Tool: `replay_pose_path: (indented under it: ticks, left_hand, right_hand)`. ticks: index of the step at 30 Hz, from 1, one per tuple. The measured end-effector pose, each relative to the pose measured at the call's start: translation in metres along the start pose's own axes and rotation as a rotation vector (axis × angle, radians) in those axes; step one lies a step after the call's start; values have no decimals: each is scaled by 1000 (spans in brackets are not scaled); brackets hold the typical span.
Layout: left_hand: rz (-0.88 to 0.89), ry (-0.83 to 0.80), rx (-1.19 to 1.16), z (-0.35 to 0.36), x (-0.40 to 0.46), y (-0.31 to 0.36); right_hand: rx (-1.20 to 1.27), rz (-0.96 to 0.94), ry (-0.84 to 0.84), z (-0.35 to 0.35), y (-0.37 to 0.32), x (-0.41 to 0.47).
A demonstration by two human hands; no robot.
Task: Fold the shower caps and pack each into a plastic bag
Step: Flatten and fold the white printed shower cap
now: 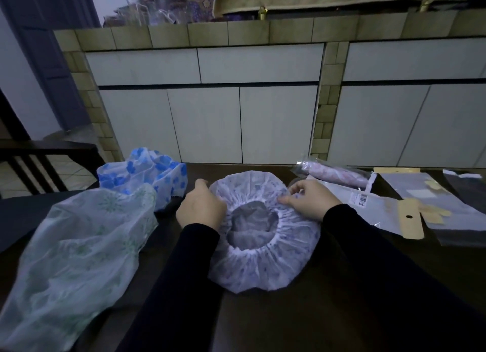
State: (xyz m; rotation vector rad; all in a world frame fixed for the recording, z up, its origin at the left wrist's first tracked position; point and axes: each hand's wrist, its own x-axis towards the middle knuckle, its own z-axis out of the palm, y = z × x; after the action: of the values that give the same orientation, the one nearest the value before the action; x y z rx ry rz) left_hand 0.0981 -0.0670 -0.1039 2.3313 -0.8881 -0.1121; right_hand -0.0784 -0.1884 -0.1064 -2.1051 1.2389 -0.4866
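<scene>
The white shower cap [263, 246] lies opening-up at the middle of the dark surface [342, 312]. The left hand [201, 207] grips its left rim, the right hand [313, 199] pinches its far-right rim. Bare surface lies nearer than the cap; empty bags [420, 209] right of it run off-frame

Three loose shower caps lie on the table [342, 286]: a purple-dotted one [263, 267], a blue-flowered one [147, 173], a green-patterned one [79, 246]; one packed cap in a bag [334, 173]; two hands, left [201, 207] and right [310, 198]; several empty bags [389, 209], number unclear
</scene>
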Motion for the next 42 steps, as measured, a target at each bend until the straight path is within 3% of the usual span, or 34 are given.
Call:
replay_pose_path:
  ticks: [2, 5, 9, 12, 16, 19, 25, 28, 31, 37, 42]
  left_hand:
    - [-14, -45, 94, -3, 1, -1]
    - [127, 2, 159, -8, -1, 5]
    - [434, 224, -39, -17, -11, 18]
    - [526, 150, -153, -15, -17, 26]
    - [416, -117, -120, -2, -9, 14]
    - [318, -193, -259, 9, -1, 2]
    - [174, 53, -206, 15, 10, -10]
    - [136, 88, -149, 14, 10, -11]
    - [174, 102, -143, 13, 13, -13]
    - [472, 129, -235, 1, 5, 1]
    - [405, -44, -288, 7, 6, -6]
  right_hand:
    - [-20, -4, 9, -1, 6, 1]
    - [-33, -95, 0, -5, 6, 1]
    - [-76, -235, 7, -16, 1, -5]
    - [-62, -378, -14, -19, -8, -10]
    - [-6, -435, 0, -6, -13, -11]
    - [12, -394, 81, 4, -4, -7]
    - [123, -220, 317, 11, 17, 1]
    - [134, -217, 376, 11, 15, 3]
    - [145, -312, 344, 10, 13, 4]
    - [90, -515, 285, 18, 6, -1]
    - [110, -456, 393, 26, 0, -7]
